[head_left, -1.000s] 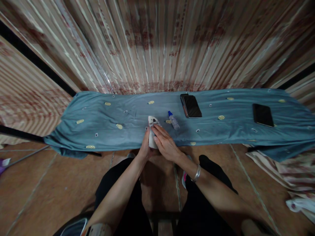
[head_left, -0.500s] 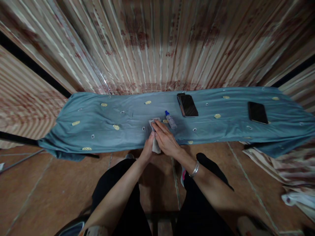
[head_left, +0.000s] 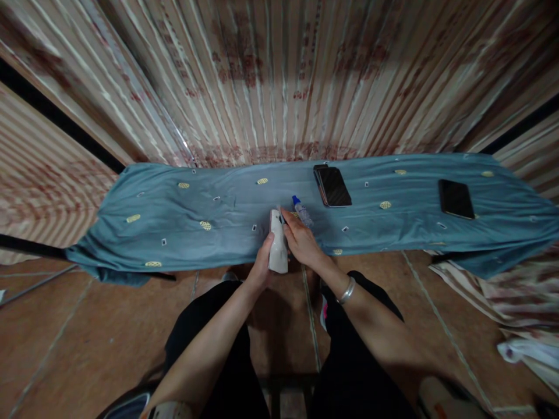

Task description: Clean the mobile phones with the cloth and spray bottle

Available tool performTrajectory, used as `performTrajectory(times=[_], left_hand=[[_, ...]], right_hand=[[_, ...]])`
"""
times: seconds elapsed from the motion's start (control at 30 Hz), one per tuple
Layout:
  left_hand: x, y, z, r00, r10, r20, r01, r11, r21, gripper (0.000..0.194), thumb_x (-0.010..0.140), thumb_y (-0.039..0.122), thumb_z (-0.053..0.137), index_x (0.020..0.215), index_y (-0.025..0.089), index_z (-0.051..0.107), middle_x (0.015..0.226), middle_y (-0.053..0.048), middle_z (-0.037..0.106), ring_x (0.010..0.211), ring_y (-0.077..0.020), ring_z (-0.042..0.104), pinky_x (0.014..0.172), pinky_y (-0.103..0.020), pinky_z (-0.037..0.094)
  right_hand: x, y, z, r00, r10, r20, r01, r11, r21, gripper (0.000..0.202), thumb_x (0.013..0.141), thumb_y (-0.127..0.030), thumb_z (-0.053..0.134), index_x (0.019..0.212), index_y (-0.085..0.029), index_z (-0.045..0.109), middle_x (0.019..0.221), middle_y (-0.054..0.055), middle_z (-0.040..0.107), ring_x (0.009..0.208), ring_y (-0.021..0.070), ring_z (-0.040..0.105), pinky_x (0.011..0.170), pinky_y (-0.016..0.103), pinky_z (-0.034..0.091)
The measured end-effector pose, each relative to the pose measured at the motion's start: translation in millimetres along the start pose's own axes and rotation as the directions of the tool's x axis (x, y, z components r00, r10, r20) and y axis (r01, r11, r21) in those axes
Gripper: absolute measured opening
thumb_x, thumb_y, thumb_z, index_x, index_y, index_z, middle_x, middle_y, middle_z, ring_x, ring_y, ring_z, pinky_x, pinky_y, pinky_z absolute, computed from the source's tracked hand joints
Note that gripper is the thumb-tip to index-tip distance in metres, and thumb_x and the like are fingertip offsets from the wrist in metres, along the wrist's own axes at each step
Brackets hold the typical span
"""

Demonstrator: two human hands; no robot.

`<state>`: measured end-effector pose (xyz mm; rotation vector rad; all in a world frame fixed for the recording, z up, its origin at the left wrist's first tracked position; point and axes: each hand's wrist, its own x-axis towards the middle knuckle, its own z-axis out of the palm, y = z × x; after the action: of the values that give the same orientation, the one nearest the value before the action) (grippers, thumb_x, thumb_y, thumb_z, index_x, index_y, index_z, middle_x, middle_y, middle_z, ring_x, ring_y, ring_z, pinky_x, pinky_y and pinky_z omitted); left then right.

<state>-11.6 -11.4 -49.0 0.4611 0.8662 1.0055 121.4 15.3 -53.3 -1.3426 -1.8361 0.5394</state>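
Note:
A light grey cloth (head_left: pixel 278 250), wrapped around something that I cannot make out, is in my left hand (head_left: pixel 262 259) over the near edge of the blue-green covered table. The fingers of my left hand are partly hidden behind it. My right hand (head_left: pixel 301 237) is at the upper right side of the cloth, its fingers closed near the top; what they pinch is too small to name. Just beyond my right hand lies a small clear bottle with a blue cap (head_left: pixel 302 210).
Stacked dark phones (head_left: pixel 335 186) lie right of centre, and another dark flat device (head_left: pixel 456 199) farther right. The covered table (head_left: pixel 236 203) stands against a striped curtain (head_left: pixel 271 87). Black poles rise at both sides. My knees are below the near edge.
My right hand has moved off the top of the cloth to its right side, so more of the cloth's upper face shows. My left hand has stayed nearly in place.

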Motion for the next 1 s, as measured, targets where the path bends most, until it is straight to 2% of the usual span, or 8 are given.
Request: performTrajectory(times=[0.1, 0.17, 0.43, 0.6, 0.73, 0.87, 1.0], left_hand=[[1, 3, 2.5, 0.997, -0.007, -0.071, 0.008, 1.000, 0.017, 0.046, 0.089, 0.051, 0.058, 0.113, 0.013, 0.069, 0.080, -0.006, 0.075, 0.071, -0.0186, 0.070, 0.067, -0.028, 0.053], [1, 6, 3.5, 0.997, -0.016, -0.078, 0.016, 1.000, 0.006, 0.047, 0.090, 0.051, 0.056, 0.115, 0.012, 0.069, 0.078, -0.006, 0.075, 0.069, -0.0183, 0.069, 0.064, -0.028, 0.052], [1, 10, -3.0, 1.000, -0.009, 0.017, 0.009, 1.000, -0.019, 0.050, 0.095, 0.048, 0.049, 0.132, 0.017, 0.061, 0.089, -0.006, 0.076, 0.070, -0.0177, 0.069, 0.060, -0.028, 0.053], [1, 14, 3.5, 0.999, 0.029, -0.018, -0.029, 0.999, -0.040, 0.052, 0.096, 0.045, 0.047, 0.140, 0.017, 0.056, 0.099, -0.007, 0.077, 0.091, -0.0219, 0.071, 0.082, -0.032, 0.056], [0, 19, 12.0, 0.995, 0.057, -0.081, -0.064, 0.995, -0.083, 0.047, 0.098, 0.039, 0.043, 0.132, 0.012, 0.061, 0.105, -0.008, 0.077, 0.108, -0.0226, 0.068, 0.097, -0.032, 0.051], [1, 22, 11.0, 0.990, 0.083, -0.114, -0.094, 0.991, -0.091, 0.045, 0.097, 0.039, 0.046, 0.124, 0.010, 0.066, 0.105, -0.009, 0.077, 0.114, -0.0219, 0.066, 0.103, -0.030, 0.047], [3, 22, 7.1, 0.987, 0.119, -0.108, -0.128, 0.988, -0.084, 0.043, 0.091, 0.045, 0.055, 0.117, 0.013, 0.069, 0.101, -0.008, 0.078, 0.112, -0.0231, 0.067, 0.101, -0.030, 0.049]], right_hand=[[1, 2, 3, 0.999, 0.041, 0.005, -0.041, 0.999, 0.015, 0.051, 0.099, -0.024, 0.035, 0.149, -0.015, 0.044, 0.150, 0.014, 0.051, 0.141, 0.0244, 0.047, 0.120, 0.050, 0.035], [0, 2, 4, 0.998, 0.065, 0.002, -0.065, 0.998, 0.024, 0.051, 0.099, -0.024, 0.036, 0.149, -0.015, 0.045, 0.150, 0.014, 0.052, 0.140, 0.0245, 0.048, 0.120, 0.050, 0.036], [-2, -4, 6, 0.994, 0.106, 0.011, -0.106, 0.994, 0.028, 0.050, 0.098, -0.024, 0.037, 0.146, -0.014, 0.048, 0.148, 0.014, 0.054, 0.140, 0.0255, 0.049, 0.120, 0.048, 0.034], [-4, -8, 6, 0.993, 0.115, 0.024, -0.115, 0.993, 0.004, 0.048, 0.097, -0.024, 0.038, 0.142, -0.012, 0.052, 0.145, 0.016, 0.057, 0.136, 0.0253, 0.053, 0.119, 0.046, 0.036], [-8, -12, 7, 0.996, 0.073, 0.047, -0.073, 0.997, -0.005, 0.047, 0.098, -0.023, 0.038, 0.141, -0.013, 0.053, 0.142, 0.016, 0.060, 0.132, 0.0258, 0.057, 0.116, 0.048, 0.040], [-13, -16, 7, 0.999, 0.010, 0.044, -0.010, 1.000, -0.014, 0.045, 0.098, -0.022, 0.036, 0.139, -0.014, 0.055, 0.140, 0.017, 0.061, 0.131, 0.0266, 0.057, 0.115, 0.050, 0.041], [-17, -17, 7, 0.998, -0.035, 0.056, 0.036, 0.999, -0.027, 0.044, 0.099, -0.021, 0.037, 0.138, -0.016, 0.056, 0.138, 0.015, 0.063, 0.130, 0.0256, 0.058, 0.113, 0.048, 0.044]])
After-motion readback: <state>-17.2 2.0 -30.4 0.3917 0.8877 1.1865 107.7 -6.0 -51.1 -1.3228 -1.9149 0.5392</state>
